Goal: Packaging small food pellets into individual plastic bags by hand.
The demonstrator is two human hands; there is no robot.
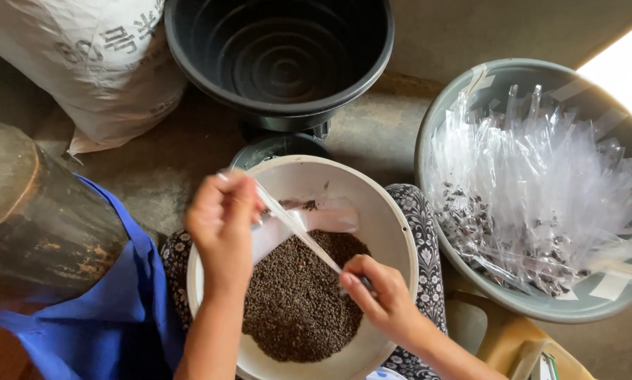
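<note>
Centre frame: left hand (221, 222) pinches the top of a thin clear bag (298, 229), fingers closed on it. Right hand (379, 292) grips the bag's lower end over the white bowl (393, 211) of dark seeds (298, 306). Right: grey basin (435, 134) of bags.

The bowl (393, 232) is cream-white and holds dark brown seeds (295, 302). The tub (280, 49) is black, the basin (471, 91) grey-green (its packets (541, 176) clear and glossy). The cloth (111, 317) is bright blue, the trousers (421, 218) black with a white floral print, the sack (97, 63) off-white.
</note>
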